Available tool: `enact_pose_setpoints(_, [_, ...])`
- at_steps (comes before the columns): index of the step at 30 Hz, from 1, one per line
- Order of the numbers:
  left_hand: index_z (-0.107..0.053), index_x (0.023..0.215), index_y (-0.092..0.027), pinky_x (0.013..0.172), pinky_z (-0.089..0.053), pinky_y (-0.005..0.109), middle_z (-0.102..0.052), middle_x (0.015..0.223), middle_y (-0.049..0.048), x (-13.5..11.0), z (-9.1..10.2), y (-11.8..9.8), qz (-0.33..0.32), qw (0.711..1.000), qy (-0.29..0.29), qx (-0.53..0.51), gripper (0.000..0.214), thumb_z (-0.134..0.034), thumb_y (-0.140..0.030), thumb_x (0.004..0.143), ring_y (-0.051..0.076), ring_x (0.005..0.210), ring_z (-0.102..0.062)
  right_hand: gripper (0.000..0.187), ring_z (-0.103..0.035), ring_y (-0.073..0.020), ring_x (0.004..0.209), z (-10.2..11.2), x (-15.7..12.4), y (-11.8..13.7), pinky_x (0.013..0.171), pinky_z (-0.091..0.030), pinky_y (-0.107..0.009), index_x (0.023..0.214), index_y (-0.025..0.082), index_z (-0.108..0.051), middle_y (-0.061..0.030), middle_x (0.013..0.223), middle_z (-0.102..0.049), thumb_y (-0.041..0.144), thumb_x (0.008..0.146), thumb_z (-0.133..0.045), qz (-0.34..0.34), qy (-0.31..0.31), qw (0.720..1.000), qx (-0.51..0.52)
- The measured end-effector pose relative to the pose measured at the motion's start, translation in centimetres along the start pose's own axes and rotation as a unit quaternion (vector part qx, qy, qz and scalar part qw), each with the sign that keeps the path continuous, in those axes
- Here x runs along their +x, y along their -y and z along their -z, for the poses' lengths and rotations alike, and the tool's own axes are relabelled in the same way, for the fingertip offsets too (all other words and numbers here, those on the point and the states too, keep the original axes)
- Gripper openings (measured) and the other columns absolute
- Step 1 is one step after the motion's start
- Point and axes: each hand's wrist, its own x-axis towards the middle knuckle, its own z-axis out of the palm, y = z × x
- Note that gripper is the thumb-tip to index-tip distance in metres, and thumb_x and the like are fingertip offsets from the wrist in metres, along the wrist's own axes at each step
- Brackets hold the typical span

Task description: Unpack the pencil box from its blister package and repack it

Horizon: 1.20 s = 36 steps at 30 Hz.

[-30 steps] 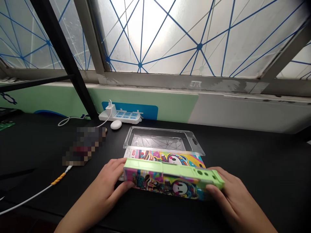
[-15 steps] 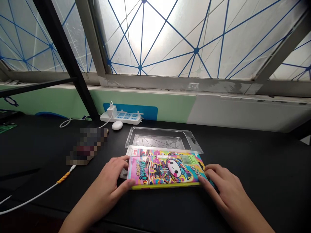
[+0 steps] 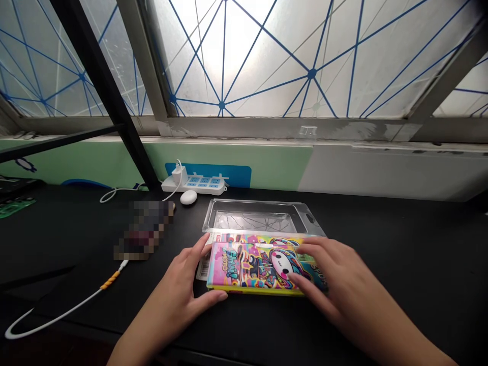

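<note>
A flat, bright pencil case (image 3: pixel 259 272) with a cartoon character and a yellow front edge lies on the black desk. My left hand (image 3: pixel 186 282) holds its left end, thumb along the front corner and fingers around the back corner. Over the right part of the case is my right hand (image 3: pixel 331 269), fingers apart, thumb and fingertips at its printed face. It covers much of that end. Behind the case, a matching printed card (image 3: pixel 236 237) shows partly. A clear plastic blister shell (image 3: pixel 259 211) lies just beyond.
A white power strip (image 3: pixel 204 184) with a plugged-in charger stands against the wall. Near it sits a small white rounded case (image 3: pixel 188 197). A blurred-out device (image 3: pixel 147 231) lies left, with a white cable (image 3: pixel 68 315). A black metal post (image 3: pixel 107 96) rises at left.
My right hand has moved from the right edge of the pencil case leftward onto its top. My left thumb has slid right along the front edge. The view has shifted slightly.
</note>
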Motion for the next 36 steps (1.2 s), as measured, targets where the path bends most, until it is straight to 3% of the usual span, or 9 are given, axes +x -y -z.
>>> enact_pose_setpoints(6, [-0.013,0.166,-0.036,0.118,-0.040,0.054,-0.055,0.153,0.0114,0.0,0.0,-0.1,-0.003,1.000,0.005,-0.004,0.090,-0.068,-0.040,0.095,0.034,0.146,-0.047,0.029,-0.065,-0.0291,0.094,-2.4,4.3,2.8,0.080,-0.057,-0.046,0.115,0.018,-0.068,-0.0124,0.107,-0.068,0.042,0.098,-0.062,-0.009,0.094,0.994,0.048])
enact_pose_setpoints(12, [0.005,0.164,-0.046,0.117,-0.041,0.052,-0.057,0.151,0.0069,0.0,-0.1,0.2,-0.047,0.999,-0.004,-0.003,0.098,-0.066,-0.035,0.098,0.031,0.143,-0.050,0.021,-0.063,-0.0265,0.090,-4.2,4.6,2.9,0.077,-0.056,-0.042,0.098,0.020,-0.066,-0.0104,0.101,-0.063,0.039,0.101,-0.058,-0.046,0.056,0.996,0.052])
enact_pose_setpoints(22, [0.009,0.165,-0.041,0.116,-0.042,0.052,-0.060,0.146,0.0089,0.1,-0.4,0.4,-0.046,0.999,-0.007,-0.016,0.101,-0.066,-0.035,0.097,0.030,0.140,-0.051,0.023,-0.057,-0.0241,0.084,-4.6,5.0,3.6,0.072,-0.052,-0.039,0.090,0.021,-0.055,-0.0089,0.093,-0.057,0.032,0.107,-0.044,-0.028,-0.051,0.998,0.010])
enact_pose_setpoints(24, [-0.001,0.167,-0.038,0.116,-0.043,0.050,-0.058,0.148,0.0104,0.2,-0.1,0.1,-0.028,0.999,0.002,-0.021,0.095,-0.065,-0.041,0.098,0.031,0.140,-0.050,0.019,-0.056,-0.0251,0.086,-4.2,5.0,3.8,0.073,-0.052,-0.039,0.093,0.021,-0.054,-0.0094,0.094,-0.057,0.031,0.106,-0.045,-0.006,-0.089,0.996,-0.012])
enact_pose_setpoints(26, [-0.026,0.165,-0.034,0.115,-0.044,0.049,-0.057,0.150,0.0113,0.1,0.3,-0.2,-0.027,0.999,0.014,-0.022,0.074,-0.057,-0.052,0.101,0.031,0.140,-0.050,0.012,-0.057,-0.0262,0.089,-3.7,4.7,4.1,0.076,-0.051,-0.041,0.098,0.021,-0.054,-0.0102,0.097,-0.058,0.029,0.105,-0.049,0.015,-0.131,0.991,-0.032])
enact_pose_setpoints(28, [-0.050,0.155,-0.032,0.116,-0.043,0.049,-0.059,0.149,0.0098,0.0,1.0,-0.4,-0.051,0.998,0.026,-0.023,0.061,-0.037,-0.063,0.105,0.032,0.141,-0.049,0.006,-0.059,-0.0264,0.091,-2.8,4.1,4.4,0.084,-0.051,-0.044,0.105,0.022,-0.055,-0.0097,0.100,-0.061,0.028,0.103,-0.054,0.045,-0.170,0.984,-0.035])
enact_pose_setpoints(30, [-0.059,0.149,-0.031,0.118,-0.042,0.050,-0.062,0.147,0.0076,-0.2,1.5,-0.5,-0.065,0.997,0.024,-0.034,0.073,-0.016,-0.069,0.104,0.032,0.141,-0.049,0.008,-0.063,-0.0243,0.090,-1.6,3.3,4.9,0.092,-0.050,-0.046,0.107,0.023,-0.056,-0.0068,0.097,-0.064,0.023,0.100,-0.060,0.090,-0.187,0.978,-0.015])
enact_pose_setpoints(33, [-0.056,0.151,-0.030,0.118,-0.042,0.050,-0.062,0.148,0.0071,-0.3,1.9,-0.4,-0.032,0.998,0.015,-0.055,0.074,-0.012,-0.068,0.105,0.032,0.140,-0.051,0.014,-0.067,-0.0189,0.078,0.7,1.9,5.3,0.086,-0.053,-0.037,0.104,0.024,-0.059,-0.0021,0.087,-0.068,0.016,0.095,-0.065,0.151,-0.135,0.977,0.069])
enact_pose_setpoints(36, [-0.051,0.154,-0.032,0.116,-0.044,0.049,-0.060,0.149,0.0080,-0.1,1.8,-0.3,-0.002,0.998,0.032,-0.055,0.056,-0.042,-0.058,0.105,0.031,0.139,-0.053,0.008,-0.068,-0.0182,0.071,2.7,0.4,4.2,0.071,-0.057,-0.031,0.103,0.027,-0.062,-0.0015,0.086,-0.072,0.030,0.097,-0.066,0.184,0.007,0.965,0.187])
